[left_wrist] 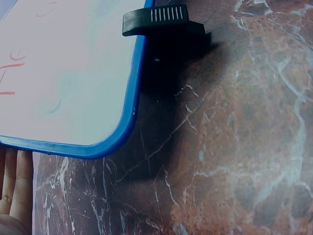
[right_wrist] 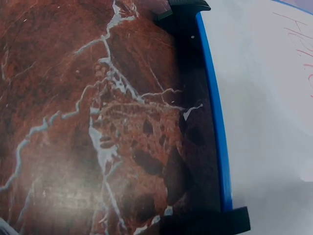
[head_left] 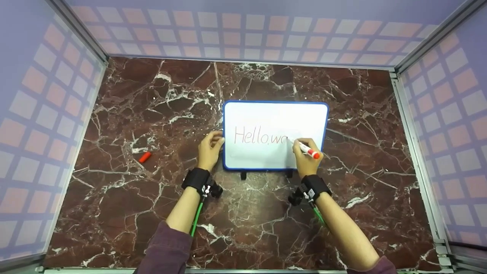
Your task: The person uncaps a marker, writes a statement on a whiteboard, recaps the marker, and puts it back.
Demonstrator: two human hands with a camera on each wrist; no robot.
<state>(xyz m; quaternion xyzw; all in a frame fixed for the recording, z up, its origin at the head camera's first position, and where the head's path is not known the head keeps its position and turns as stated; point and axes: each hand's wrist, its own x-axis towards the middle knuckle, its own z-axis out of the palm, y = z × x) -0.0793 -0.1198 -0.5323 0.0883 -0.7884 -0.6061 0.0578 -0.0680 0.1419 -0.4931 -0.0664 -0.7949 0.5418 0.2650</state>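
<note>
A whiteboard with a blue frame bears thin red handwriting, which reads "Hello", a comma and further letters. My right hand grips a white marker with a red end, its tip side at the last letter on the board. At the board's left edge, my left hand holds the frame between thumb and fingers. In the left wrist view, straight fingers reach up behind the blue rim. The right wrist view shows the board's lower edge, but neither the hand nor the marker.
Black supports stick out below the board's lower edge; one such black clip hooks over the rim. A red marker cap lies on the dark marbled table to the left. Checked panels enclose the table's back and sides.
</note>
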